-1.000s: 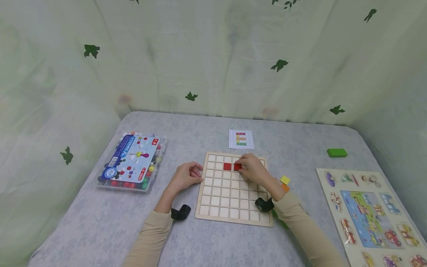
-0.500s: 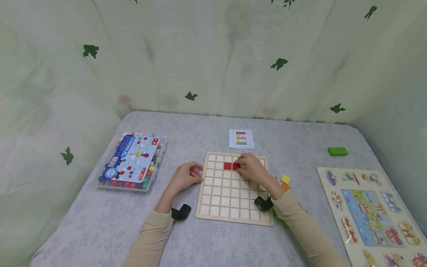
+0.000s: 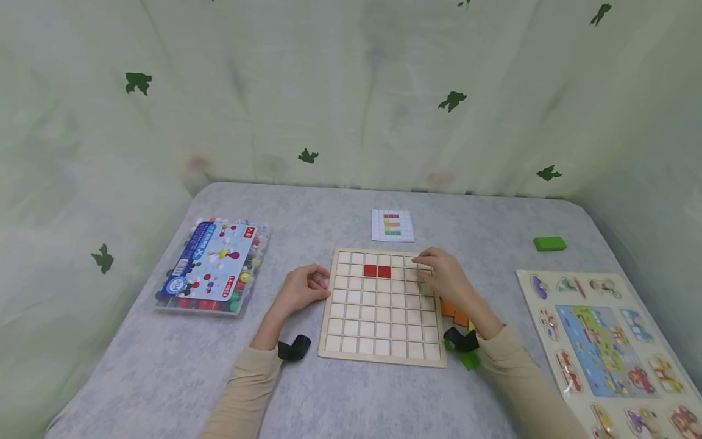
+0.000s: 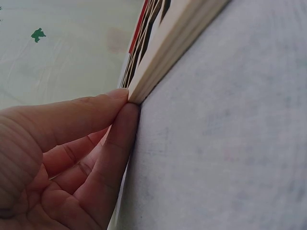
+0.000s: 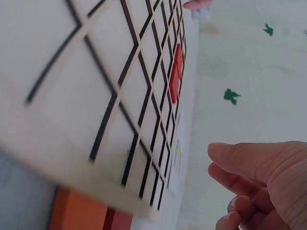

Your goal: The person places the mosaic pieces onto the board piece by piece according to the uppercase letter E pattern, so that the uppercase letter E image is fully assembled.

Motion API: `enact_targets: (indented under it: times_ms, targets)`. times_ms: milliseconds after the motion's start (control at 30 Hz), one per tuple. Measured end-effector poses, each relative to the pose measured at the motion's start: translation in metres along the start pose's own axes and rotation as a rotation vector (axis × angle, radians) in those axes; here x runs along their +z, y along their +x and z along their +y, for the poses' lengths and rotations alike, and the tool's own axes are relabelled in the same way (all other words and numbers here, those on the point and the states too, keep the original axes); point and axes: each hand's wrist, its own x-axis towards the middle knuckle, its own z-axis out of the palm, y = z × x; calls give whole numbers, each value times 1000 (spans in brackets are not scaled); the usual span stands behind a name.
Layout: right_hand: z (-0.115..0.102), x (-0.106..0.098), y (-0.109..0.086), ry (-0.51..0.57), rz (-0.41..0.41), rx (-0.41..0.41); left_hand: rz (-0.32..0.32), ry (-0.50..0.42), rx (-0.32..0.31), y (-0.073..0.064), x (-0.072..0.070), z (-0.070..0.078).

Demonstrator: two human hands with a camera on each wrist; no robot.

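Note:
A wooden grid board (image 3: 382, 332) lies on the table, with two red square tiles (image 3: 376, 271) side by side in its second row from the far edge. My left hand (image 3: 298, 289) is at the board's left side, thumb and a fingertip touching its edge in the left wrist view. Above the board's far right part, my right hand (image 3: 446, 274) has thumb and forefinger apart with nothing between them; its other fingers bend loosely in the right wrist view. Orange tiles (image 3: 454, 312) and green tiles (image 3: 468, 358) lie beside the board, partly hidden by the right arm.
A printed pattern card (image 3: 392, 226) lies beyond the board. On the left sits a clear box of coloured beads (image 3: 211, 268). To the right are a green block (image 3: 549, 244) and a picture puzzle board (image 3: 598, 347).
The second red tile was pinched in my right hand and now lies against the first on the board. That hand has let go and moved right. The left hand stays at the edge.

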Motion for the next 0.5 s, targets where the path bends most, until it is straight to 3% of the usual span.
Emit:
enact_targets:
  times_ms: [200, 500]
  targets:
    - [13, -11, -21, 6, 33, 56, -11, 28, -50, 4, 1, -4]
    - [24, -18, -45, -9, 76, 71, -10, 28, -39, 3, 1, -2]
